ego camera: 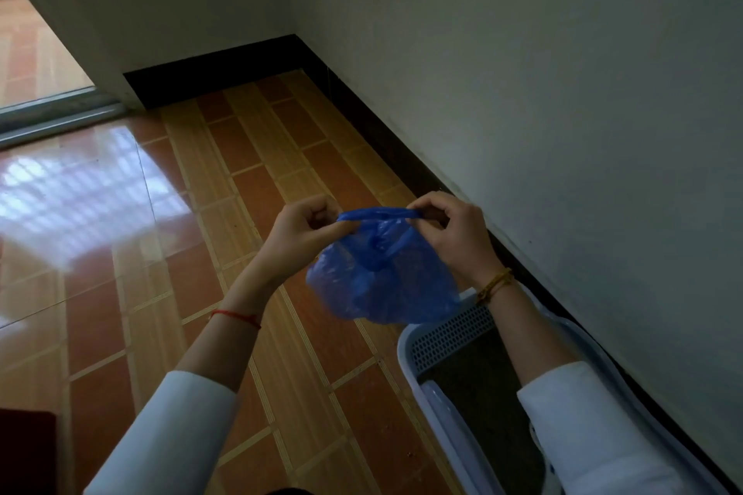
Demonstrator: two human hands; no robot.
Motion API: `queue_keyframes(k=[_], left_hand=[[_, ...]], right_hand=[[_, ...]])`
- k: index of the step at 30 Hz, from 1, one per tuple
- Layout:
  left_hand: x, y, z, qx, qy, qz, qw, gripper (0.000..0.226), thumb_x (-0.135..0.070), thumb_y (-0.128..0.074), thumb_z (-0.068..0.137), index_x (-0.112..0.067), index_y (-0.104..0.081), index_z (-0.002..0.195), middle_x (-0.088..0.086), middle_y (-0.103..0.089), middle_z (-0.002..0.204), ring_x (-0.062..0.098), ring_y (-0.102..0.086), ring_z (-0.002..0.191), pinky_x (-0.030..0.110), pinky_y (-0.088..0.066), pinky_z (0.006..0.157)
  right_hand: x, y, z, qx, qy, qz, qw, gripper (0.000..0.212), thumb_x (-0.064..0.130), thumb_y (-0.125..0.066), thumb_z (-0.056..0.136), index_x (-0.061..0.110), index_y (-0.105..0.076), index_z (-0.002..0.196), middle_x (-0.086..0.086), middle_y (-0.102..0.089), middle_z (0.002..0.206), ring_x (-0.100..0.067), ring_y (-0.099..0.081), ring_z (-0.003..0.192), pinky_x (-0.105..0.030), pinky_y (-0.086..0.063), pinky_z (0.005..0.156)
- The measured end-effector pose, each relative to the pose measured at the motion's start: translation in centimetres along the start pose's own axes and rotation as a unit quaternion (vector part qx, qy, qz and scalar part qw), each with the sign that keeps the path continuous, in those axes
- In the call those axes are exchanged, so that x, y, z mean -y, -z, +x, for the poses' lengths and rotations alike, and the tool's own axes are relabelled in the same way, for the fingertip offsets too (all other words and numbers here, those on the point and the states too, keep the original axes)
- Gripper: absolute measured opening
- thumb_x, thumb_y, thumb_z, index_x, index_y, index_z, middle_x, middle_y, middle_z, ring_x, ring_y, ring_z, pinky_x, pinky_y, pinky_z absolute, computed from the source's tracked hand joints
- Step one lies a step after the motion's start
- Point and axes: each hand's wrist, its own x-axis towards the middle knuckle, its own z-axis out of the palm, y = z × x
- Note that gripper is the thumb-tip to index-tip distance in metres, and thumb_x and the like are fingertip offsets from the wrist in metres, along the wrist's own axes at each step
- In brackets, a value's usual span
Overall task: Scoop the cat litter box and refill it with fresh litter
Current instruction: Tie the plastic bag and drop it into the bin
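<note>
Blue plastic, thin and crinkled, makes up the bag [382,277] that hangs between the two hands. Its handles are drawn into a twisted band running straight from the fingers of one hand to the fingers of the other, and a knot-like twist sits just below that band, with the bulging body of the bag sagging beneath it.

The left hand [299,231] pinches the left end of the band, thumb and forefinger closed on the plastic and the other fingers curled in behind. The right hand [454,231] grips the right end the same way, fingers curled over the band and thumb tucked beneath. Both hands are raised in the air, knuckles outward, close to level with one another.

A red string bracelet [237,316] circles the left wrist; a yellow braided bracelet [496,283] circles the right. White sleeves [169,430] cover both forearms from about the middle down.

Below the right fingers and under the right forearm stands the white litter box [414,354], with a perforated white panel [450,336] at its far end and dark litter [482,386] showing inside. It sits on the reddish-brown tiled floor [201,213], close along the dark skirting [402,157] of the pale wall [563,92] beyond the right fingers. The lowest bulge of the bag hangs just above the box's far rim.
</note>
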Motion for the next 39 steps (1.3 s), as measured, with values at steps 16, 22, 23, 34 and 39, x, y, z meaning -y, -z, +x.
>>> queue_keyframes(k=[16,22,23,34,39], left_hand=[[-13.5,5.2,-1.0,-0.113,0.076,0.000,0.991,0.024,-0.032,-0.075,0.078,-0.011,-0.073,0.090,0.005,-0.074,0.088,0.022,-0.071,0.086,0.050,-0.056,0.079],[-30.2,10.4,-4.9,-0.141,0.101,-0.015,0.985,0.032,-0.040,-0.075,0.076,-0.012,-0.074,0.092,0.005,-0.074,0.089,0.022,-0.071,0.087,0.048,-0.057,0.081],[-33.4,11.2,-5.7,-0.140,0.104,-0.020,0.984,0.029,-0.036,-0.075,0.078,-0.011,-0.074,0.093,0.006,-0.075,0.088,0.022,-0.072,0.086,0.048,-0.057,0.081],[-63.0,17.7,-14.8,-0.158,0.091,-0.004,0.983,0.026,-0.031,-0.074,0.078,-0.008,-0.073,0.091,0.004,-0.074,0.089,0.021,-0.070,0.084,0.045,-0.057,0.082],[-68.7,18.7,-17.2,-0.161,0.070,0.002,0.985,0.032,-0.037,-0.070,0.078,-0.010,-0.073,0.093,0.004,-0.073,0.089,0.021,-0.070,0.084,0.042,-0.057,0.083]], right_hand=[[13.2,6.2,4.0,0.096,-0.135,0.077,0.983,0.012,0.014,-0.070,0.083,0.019,-0.068,0.094,0.009,-0.069,0.092,-0.005,-0.066,0.091,-0.031,-0.057,0.083],[29.5,14.4,5.2,0.116,-0.119,0.071,0.984,0.012,0.012,-0.070,0.082,0.016,-0.069,0.093,0.007,-0.069,0.091,-0.004,-0.065,0.089,-0.024,-0.055,0.082],[32.5,16.0,5.5,0.122,-0.116,0.075,0.983,0.012,0.011,-0.070,0.082,0.015,-0.069,0.093,0.007,-0.069,0.091,-0.005,-0.065,0.089,-0.023,-0.054,0.082],[60.6,31.2,5.3,0.157,-0.098,0.121,0.975,0.012,0.007,-0.071,0.080,0.014,-0.069,0.089,0.004,-0.070,0.088,-0.007,-0.066,0.086,-0.017,-0.052,0.080],[64.9,33.8,4.2,0.171,-0.087,0.127,0.973,0.012,0.008,-0.072,0.080,0.015,-0.070,0.090,0.005,-0.070,0.088,-0.009,-0.066,0.087,-0.022,-0.054,0.081]])
